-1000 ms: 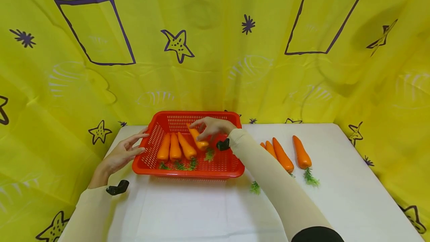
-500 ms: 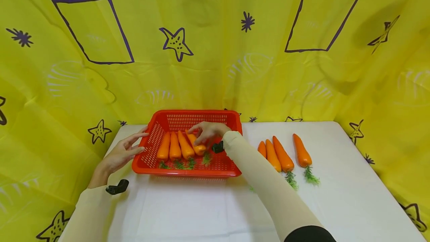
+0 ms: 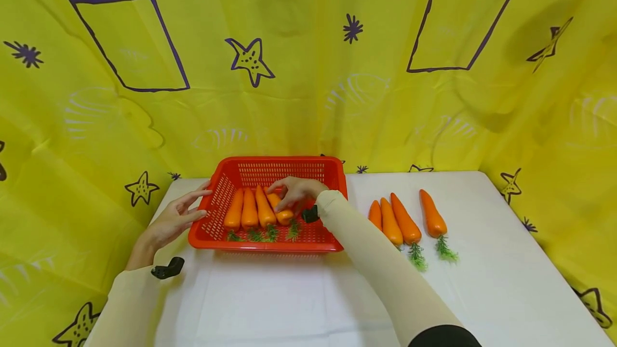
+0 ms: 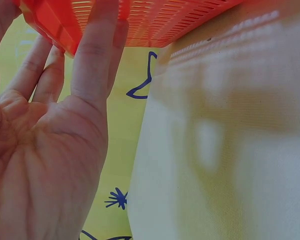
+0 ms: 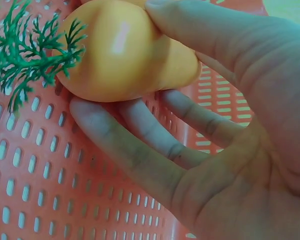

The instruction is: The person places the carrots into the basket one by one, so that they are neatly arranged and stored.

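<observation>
Inside the red plastic basket (image 3: 270,247) my right hand (image 3: 299,191) holds an orange carrot (image 3: 284,216) with a green leafy top. In the right wrist view, the thumb lies over the carrot (image 5: 110,50) and the fingers curve along its underside, close over the perforated bottom. Three more carrots (image 3: 249,210) lie side by side just left of it, tips toward the back. My left hand (image 3: 173,221) touches the basket's left side with fingers and thumb spread. The left wrist view has these fingers (image 4: 92,55) right at the basket wall (image 4: 155,22).
On the white table (image 3: 270,299), right of the basket, lie several carrots (image 3: 406,219), one (image 3: 433,216) set apart from the others. A yellow patterned curtain (image 3: 299,117) hangs close behind the basket and along both sides.
My right hand has moved left and lower in the basket with the carrot, which now lies close to the row of three. The left hand stays at the basket's side.
</observation>
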The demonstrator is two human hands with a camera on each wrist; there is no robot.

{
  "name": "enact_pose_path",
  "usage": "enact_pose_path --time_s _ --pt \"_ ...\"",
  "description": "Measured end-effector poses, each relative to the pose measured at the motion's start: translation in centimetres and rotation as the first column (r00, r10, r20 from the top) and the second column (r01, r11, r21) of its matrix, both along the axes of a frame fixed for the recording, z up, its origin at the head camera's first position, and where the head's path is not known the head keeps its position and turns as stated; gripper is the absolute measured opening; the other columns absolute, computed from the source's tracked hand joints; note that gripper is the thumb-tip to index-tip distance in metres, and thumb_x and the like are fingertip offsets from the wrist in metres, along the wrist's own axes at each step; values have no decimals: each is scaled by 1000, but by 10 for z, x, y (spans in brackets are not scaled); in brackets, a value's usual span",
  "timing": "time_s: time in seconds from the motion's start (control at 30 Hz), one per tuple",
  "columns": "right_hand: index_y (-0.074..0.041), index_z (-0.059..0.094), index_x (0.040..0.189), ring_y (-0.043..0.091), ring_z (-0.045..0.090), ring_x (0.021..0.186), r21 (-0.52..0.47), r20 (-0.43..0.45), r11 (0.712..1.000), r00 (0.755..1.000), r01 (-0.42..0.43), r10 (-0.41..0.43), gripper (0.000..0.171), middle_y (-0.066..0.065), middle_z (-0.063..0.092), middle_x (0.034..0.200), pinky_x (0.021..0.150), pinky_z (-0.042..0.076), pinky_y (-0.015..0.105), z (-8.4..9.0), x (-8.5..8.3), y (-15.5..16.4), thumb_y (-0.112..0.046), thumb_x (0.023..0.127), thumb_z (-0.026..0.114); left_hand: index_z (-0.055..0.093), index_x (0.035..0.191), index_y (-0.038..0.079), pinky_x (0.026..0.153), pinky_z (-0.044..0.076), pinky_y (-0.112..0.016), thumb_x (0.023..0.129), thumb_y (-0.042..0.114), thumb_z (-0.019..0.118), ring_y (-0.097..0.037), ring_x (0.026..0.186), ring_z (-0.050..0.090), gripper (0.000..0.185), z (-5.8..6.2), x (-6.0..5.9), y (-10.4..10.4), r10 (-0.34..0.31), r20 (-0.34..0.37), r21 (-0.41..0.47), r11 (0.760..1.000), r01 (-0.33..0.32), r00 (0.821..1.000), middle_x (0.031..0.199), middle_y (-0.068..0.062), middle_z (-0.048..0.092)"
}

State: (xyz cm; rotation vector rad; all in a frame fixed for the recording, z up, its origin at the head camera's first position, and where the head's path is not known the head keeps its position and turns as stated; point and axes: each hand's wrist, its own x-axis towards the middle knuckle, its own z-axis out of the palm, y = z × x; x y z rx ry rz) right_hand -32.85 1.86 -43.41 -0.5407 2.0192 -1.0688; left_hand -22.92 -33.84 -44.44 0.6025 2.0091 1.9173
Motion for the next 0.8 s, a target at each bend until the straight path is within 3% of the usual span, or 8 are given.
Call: enact_pose_path --time_s 0.33,0.53,0.67,0.8 --pt "-21 57 148 29 50 136 75 -162 995 983 -71 83 64 12 52 150 97 54 32 5 0 2 -20 89 83 38 151 -8 101 52 -28 104 -5 53 -7 134 52 50 1 -1 1 5 3 -3 1000 -5 1000 174 -6 1" --pt "-22 54 151 29 48 138 89 -179 993 979 -83 98 67 11 49 152 106 49 36 6 0 4 -23 90 82 36 152 -8 104 49 -26 103 -6 53 -5 144 34 52 1 -1 1 -3 -6 -11 1000 3 1000 174 -7 0" --pt "-21 50 153 27 48 137 114 -207 988 970 -102 124 71 10 47 154 108 47 38 11 3 4 -25 90 82 36 152 -8 104 50 -27 103 -6 53 -3 141 39 52 1 0 0 -9 -10 -8 1000 9 1000 173 -7 0" --pt "-21 44 156 25 58 121 141 -175 983 975 -115 139 75 10 47 152 97 54 36 18 4 5 -25 91 81 37 153 -7 104 50 -26 104 -6 52 1 139 40 51 2 0 -1 -21 -16 0 1000 21 1000 173 -8 -2"
